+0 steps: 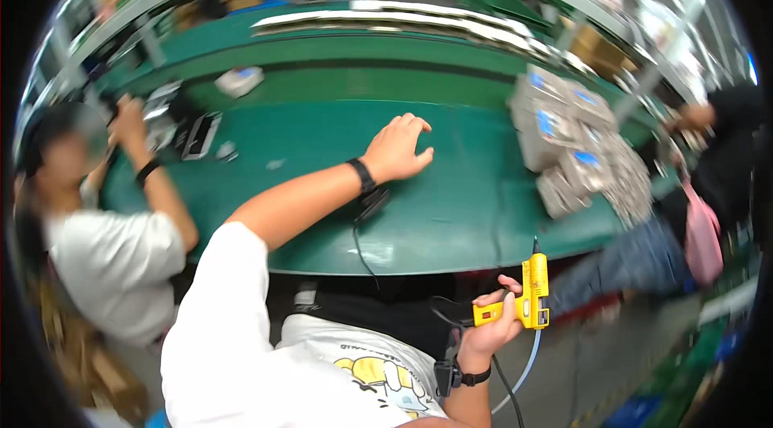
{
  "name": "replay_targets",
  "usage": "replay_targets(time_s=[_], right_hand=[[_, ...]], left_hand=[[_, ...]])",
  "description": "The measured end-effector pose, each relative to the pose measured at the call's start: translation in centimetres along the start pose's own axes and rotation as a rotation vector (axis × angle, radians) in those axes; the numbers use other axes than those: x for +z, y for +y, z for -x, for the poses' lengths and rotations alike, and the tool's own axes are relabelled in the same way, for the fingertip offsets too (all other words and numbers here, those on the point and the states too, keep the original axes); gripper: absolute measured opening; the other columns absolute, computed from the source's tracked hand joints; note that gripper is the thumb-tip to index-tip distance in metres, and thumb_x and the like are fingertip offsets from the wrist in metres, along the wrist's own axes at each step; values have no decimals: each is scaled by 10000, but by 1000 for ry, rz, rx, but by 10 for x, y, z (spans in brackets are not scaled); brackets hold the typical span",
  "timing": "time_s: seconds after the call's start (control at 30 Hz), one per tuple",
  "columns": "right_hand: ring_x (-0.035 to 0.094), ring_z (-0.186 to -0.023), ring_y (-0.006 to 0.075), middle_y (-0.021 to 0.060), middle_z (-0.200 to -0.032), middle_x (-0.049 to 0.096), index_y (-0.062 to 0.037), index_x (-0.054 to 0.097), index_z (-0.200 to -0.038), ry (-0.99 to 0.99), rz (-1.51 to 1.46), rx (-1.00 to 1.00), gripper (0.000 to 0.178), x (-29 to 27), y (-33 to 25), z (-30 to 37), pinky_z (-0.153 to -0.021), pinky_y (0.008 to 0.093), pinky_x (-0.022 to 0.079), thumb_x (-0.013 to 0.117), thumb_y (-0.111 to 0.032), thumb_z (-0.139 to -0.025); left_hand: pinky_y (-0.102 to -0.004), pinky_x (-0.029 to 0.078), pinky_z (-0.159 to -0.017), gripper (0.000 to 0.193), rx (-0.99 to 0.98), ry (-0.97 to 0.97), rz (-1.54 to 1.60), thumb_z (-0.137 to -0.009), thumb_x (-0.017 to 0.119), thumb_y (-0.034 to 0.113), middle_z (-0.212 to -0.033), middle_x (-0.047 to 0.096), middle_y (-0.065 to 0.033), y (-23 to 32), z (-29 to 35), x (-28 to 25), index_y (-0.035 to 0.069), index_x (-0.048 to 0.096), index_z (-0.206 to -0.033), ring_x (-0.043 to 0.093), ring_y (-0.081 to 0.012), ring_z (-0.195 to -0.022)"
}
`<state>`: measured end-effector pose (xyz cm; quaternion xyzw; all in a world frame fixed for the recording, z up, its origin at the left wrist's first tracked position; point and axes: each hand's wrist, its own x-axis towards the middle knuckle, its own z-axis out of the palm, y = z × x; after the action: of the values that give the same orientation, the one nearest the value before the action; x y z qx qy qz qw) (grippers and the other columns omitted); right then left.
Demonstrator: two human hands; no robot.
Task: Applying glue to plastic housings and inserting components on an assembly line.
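Yellow glue gun (531,299) is in the right hand (493,330), below the near edge of the green surface (451,219) and not over it — the hand holds it close to the body, in front of the lap. The nozzle points up toward the near edge, and the fingers are closed around the yellow handle, so the grip of this hand is full on the tool. A light blue cord (523,372) leaves the bottom of the gun and hangs down in a curve. On the right wrist there is a black band (471,377). The left hand (398,150) lies on the surface near its middle, palm down, with the fingers spread a little and bent; its grip is loose and holds nothing, it only touches the green top. A black wrist strap (363,176) is on the left wrist, and a dark wire (360,243) goes from it down over the near edge. Toward the right end of the surface stands a pile of grey packs with blue labels (568,142), well apart from both hands. At the far left end another person in a white shirt (113,263) works with small dark parts (200,135), and one more person (708,186) sits at the right end — these details are blurred.
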<state>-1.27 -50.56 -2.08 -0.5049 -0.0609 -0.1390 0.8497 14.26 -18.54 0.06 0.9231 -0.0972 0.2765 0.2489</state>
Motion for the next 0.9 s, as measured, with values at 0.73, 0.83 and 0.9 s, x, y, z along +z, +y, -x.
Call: replay_targets(time_s=[0.73,0.83,0.9], right_hand=[[618,-639,121,148,-1206,664,5,519,-1290,-318,216,160,255,48,96,-38,-586,315,591,570,-50,-1046],[613,-644,112,136,-1201,671,-2,526,-1295,-282,229,143,253,51,94,-37,-587,317,592,570,-60,-1052],[616,-663,99,104,-1185,687,-7,544,-1328,-331,271,152,286,49,100,-36,-592,307,593,580,-67,-1050]], left_hand=[[-501,522,-1086,487,-875,-169,-969,-953,623,180,-1576,497,-160,-313,84,-221,228,628,-1437,450,-332,-1476],[-515,542,-1042,389,-724,-99,-1101,-943,614,205,-1527,549,-163,-333,89,-215,151,705,-1318,505,-357,-1430],[-554,568,-977,353,-943,105,-847,-954,607,242,-1371,660,-181,-349,99,-235,126,700,-1275,631,-406,-1273]])
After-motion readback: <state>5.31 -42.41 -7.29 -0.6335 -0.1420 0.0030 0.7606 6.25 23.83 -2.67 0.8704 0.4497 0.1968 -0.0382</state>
